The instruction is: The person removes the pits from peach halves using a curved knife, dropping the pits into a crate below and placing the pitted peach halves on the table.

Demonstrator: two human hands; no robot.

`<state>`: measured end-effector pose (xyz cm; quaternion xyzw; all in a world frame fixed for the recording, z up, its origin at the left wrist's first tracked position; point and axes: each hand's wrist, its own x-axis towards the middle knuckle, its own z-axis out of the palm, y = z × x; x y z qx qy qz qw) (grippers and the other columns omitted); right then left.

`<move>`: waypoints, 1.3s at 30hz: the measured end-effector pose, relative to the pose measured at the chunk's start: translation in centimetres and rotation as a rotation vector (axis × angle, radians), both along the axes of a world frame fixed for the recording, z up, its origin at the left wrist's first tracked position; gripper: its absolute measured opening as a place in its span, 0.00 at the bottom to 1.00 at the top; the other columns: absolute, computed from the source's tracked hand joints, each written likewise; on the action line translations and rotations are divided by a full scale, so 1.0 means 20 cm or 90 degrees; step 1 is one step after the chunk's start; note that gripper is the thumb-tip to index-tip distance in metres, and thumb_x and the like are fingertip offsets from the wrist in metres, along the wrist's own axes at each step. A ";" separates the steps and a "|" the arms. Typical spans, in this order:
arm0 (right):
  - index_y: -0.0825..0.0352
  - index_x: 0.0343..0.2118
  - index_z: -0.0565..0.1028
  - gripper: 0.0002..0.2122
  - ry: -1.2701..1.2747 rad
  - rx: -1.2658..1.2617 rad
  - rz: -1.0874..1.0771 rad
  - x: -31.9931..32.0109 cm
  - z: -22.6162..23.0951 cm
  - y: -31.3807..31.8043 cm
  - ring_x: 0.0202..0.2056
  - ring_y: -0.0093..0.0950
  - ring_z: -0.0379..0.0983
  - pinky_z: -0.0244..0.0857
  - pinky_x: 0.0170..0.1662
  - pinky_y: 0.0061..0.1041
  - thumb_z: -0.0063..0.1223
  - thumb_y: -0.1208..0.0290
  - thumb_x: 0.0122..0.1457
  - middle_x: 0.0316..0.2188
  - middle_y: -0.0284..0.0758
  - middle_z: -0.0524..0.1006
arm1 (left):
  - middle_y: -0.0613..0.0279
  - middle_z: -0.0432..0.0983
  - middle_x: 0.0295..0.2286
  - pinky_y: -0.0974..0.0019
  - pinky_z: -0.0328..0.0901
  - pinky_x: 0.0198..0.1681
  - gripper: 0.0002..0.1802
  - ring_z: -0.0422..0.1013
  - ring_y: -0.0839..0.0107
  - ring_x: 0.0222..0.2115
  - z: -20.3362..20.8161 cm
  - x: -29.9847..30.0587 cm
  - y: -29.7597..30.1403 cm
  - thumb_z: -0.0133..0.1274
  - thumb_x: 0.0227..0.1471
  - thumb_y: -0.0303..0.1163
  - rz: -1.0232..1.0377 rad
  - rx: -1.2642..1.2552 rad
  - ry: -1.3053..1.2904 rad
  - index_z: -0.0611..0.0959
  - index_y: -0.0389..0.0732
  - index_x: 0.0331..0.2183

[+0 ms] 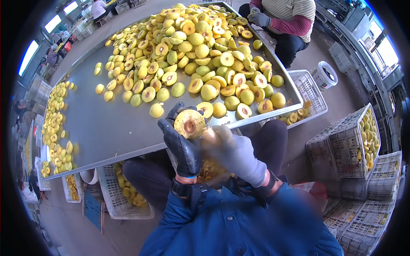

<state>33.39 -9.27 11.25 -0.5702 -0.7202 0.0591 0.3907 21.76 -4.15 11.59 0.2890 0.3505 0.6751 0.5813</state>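
Stone-fruit half, brown hollow showing, at near edge of metal table, cupped in curled, black-gloved left hand. Beside it, blurred pale-gloved right hand; cannot tell its grip. Probably light, firm, slippery-faced; best held by rounded skin. Smooth halves heaped on table; latticed plastic crate off table's right edge.

Brown-centred yellow fruit half, black left glove, grey right glove, blue jacket, striped shirt
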 end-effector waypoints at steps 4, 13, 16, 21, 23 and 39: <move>0.52 0.34 0.71 0.10 -0.123 0.065 -0.012 -0.03 -0.07 0.02 0.17 0.24 0.72 0.67 0.18 0.25 0.57 0.66 0.49 0.28 0.28 0.68 | 0.51 0.75 0.40 0.59 0.65 0.51 0.38 0.71 0.61 0.42 -0.01 -0.03 0.01 0.26 0.62 0.61 0.021 0.049 0.045 0.71 0.35 0.49; 0.55 0.40 0.70 0.13 -0.137 -0.028 0.042 -0.03 -0.16 0.04 0.17 0.30 0.71 0.66 0.17 0.28 0.55 0.65 0.52 0.31 0.33 0.69 | 0.53 0.74 0.40 0.62 0.65 0.50 0.37 0.71 0.64 0.41 0.03 -0.02 -0.01 0.27 0.64 0.58 0.014 0.059 0.125 0.72 0.33 0.50; 0.58 0.41 0.69 0.13 -0.095 -0.129 0.053 -0.04 -0.14 0.04 0.19 0.34 0.72 0.67 0.20 0.31 0.54 0.66 0.53 0.31 0.36 0.68 | 0.54 0.74 0.40 0.63 0.65 0.49 0.37 0.71 0.66 0.41 0.05 -0.01 -0.02 0.28 0.64 0.56 0.021 0.105 0.217 0.73 0.31 0.50; 0.69 0.35 0.67 0.14 0.093 -0.247 0.110 -0.01 -0.04 0.04 0.29 0.48 0.74 0.67 0.32 0.43 0.57 0.66 0.53 0.23 0.47 0.75 | 0.54 0.75 0.39 0.63 0.65 0.49 0.37 0.71 0.67 0.40 0.02 0.00 0.02 0.28 0.65 0.55 0.046 0.136 0.307 0.74 0.29 0.48; 0.71 0.37 0.68 0.14 0.077 -0.282 0.124 0.01 -0.03 0.04 0.31 0.47 0.75 0.68 0.34 0.40 0.56 0.66 0.54 0.25 0.47 0.76 | 0.54 0.75 0.39 0.63 0.66 0.48 0.37 0.72 0.66 0.39 0.02 0.00 0.02 0.29 0.64 0.56 0.032 0.137 0.332 0.75 0.29 0.48; 0.72 0.39 0.74 0.13 0.484 -0.453 0.287 0.13 0.14 -0.07 0.30 0.20 0.68 0.66 0.37 0.26 0.50 0.67 0.58 0.26 0.35 0.75 | 0.50 0.77 0.28 0.61 0.72 0.33 0.42 0.75 0.63 0.26 0.11 -0.02 0.10 0.28 0.61 0.62 -0.193 0.235 0.296 0.77 0.29 0.44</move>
